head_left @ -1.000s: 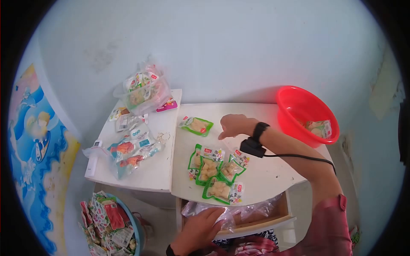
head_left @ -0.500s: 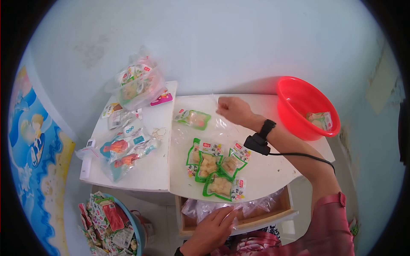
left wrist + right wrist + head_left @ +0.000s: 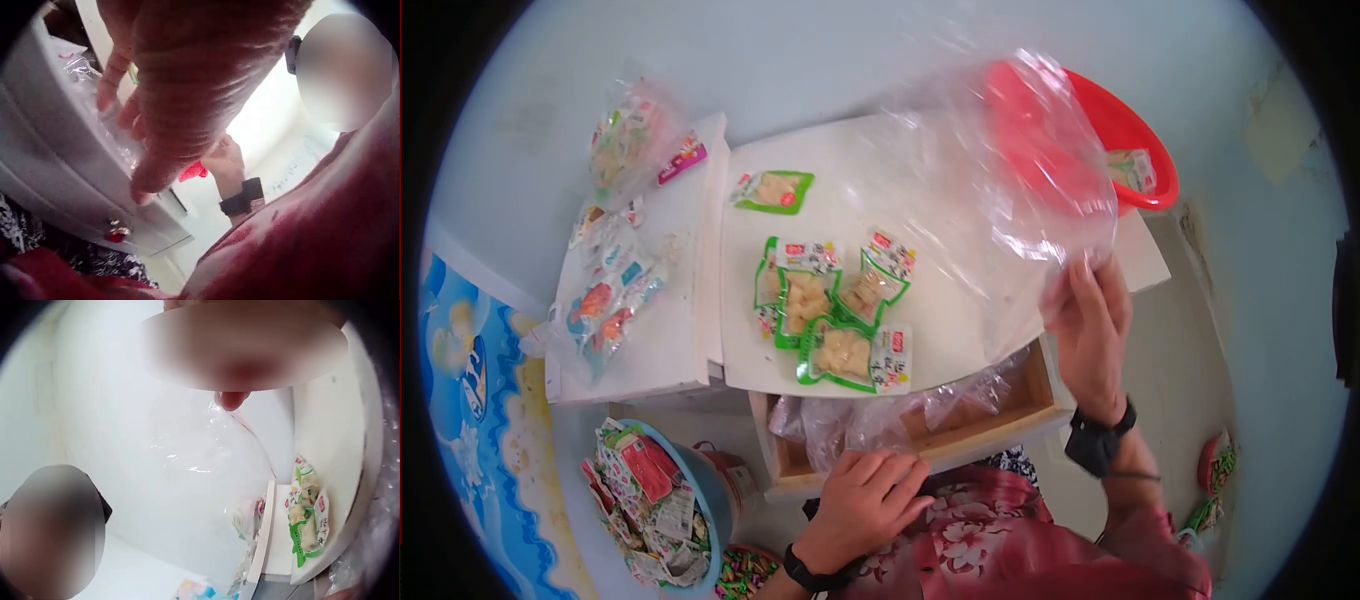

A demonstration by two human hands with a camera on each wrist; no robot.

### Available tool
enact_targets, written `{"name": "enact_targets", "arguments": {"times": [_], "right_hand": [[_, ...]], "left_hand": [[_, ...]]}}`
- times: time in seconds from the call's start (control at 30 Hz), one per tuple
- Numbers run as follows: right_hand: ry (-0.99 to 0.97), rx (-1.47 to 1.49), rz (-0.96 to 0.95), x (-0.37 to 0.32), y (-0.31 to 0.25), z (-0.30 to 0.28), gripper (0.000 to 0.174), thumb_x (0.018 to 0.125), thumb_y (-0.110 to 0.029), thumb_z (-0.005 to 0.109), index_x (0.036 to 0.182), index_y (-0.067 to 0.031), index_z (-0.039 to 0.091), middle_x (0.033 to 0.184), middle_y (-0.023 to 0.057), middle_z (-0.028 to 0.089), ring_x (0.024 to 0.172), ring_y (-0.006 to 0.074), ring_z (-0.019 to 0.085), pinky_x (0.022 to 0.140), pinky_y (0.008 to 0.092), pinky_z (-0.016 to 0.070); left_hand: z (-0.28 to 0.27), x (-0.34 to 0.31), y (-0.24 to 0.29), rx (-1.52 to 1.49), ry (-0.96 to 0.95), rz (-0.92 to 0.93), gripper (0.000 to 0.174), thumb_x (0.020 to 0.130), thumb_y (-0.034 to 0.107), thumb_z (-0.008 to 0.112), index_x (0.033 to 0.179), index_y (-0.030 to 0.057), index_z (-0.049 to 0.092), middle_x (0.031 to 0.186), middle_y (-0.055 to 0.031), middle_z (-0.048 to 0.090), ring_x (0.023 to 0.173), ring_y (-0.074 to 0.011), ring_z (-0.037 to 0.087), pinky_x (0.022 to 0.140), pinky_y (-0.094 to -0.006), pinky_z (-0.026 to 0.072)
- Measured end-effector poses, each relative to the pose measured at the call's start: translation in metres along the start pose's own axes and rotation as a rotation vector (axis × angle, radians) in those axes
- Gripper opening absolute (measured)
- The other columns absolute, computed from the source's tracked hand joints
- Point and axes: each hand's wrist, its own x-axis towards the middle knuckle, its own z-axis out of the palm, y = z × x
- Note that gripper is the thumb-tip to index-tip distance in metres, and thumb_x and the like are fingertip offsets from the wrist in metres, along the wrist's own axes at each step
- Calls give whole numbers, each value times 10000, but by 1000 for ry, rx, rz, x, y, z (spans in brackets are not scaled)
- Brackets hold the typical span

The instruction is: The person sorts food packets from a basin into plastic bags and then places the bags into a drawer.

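Note:
My right hand (image 3: pixel 1092 330) pinches the edge of a large clear plastic bag (image 3: pixel 1040 190) at the table's right front side. The bag is spread in the air, blurred, over the tabletop and partly in front of the red basin. My left hand (image 3: pixel 868 500), its fingers loosely extended, is at the front edge of the open drawer (image 3: pixel 940 440), holding nothing. In the left wrist view its fingers (image 3: pixel 112 78) hang apart near the drawer front. Several green-edged snack packets (image 3: pixel 840 350) lie grouped on the table, and a single green packet (image 3: pixel 775 190) lies farther back.
A red basin (image 3: pixel 1135 125) with a packet inside stands at the back right. Crumpled clear bags (image 3: pixel 870 420) fill part of the drawer. On the left cabinet are a bag of packets (image 3: pixel 635 140) and other packaging (image 3: pixel 615 290). A blue tub (image 3: pixel 715 500) full of packets stands below.
My right hand has swung from the table's back to its right front, sweeping the clear bag up and out. My left hand has drawn back from the plastic in the drawer. The head view has shifted.

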Motion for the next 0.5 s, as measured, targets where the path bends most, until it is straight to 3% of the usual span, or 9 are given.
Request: {"name": "enact_targets", "arguments": {"times": [0.1,0.2,0.3,0.5], "right_hand": [[180,117,36,-39,24,-41,134,1108,-168,509,1031,-81,575,860,47,640,680,77,546,604,219,439],[288,121,125,-58,31,-61,114,1103,-166,523,1043,-84,574,849,45,647,656,68,544,594,202,439],[280,-48,92,-65,31,-62,101,1096,-160,540,1041,-84,575,841,44,651,645,71,548,604,205,450],[149,48,180,-53,34,-44,96,1091,-169,554,1044,-88,575,852,42,651,665,67,558,623,208,465]], "left_hand": [[17,-11,-3,98,-162,-183,566,795,229,796,1315,68,641,1200,-54,659,1087,-269,600,889,-424,479],[26,-21,-13,119,-245,-183,537,798,193,783,1303,66,656,1193,-53,675,1078,-255,614,881,-415,480],[30,-18,-12,100,-153,-140,511,796,169,781,1284,61,672,1183,-50,700,1059,-244,637,865,-412,481],[18,-7,-14,126,-107,-161,461,799,153,788,1242,61,701,1148,-57,726,1026,-246,661,839,-407,490]]}}
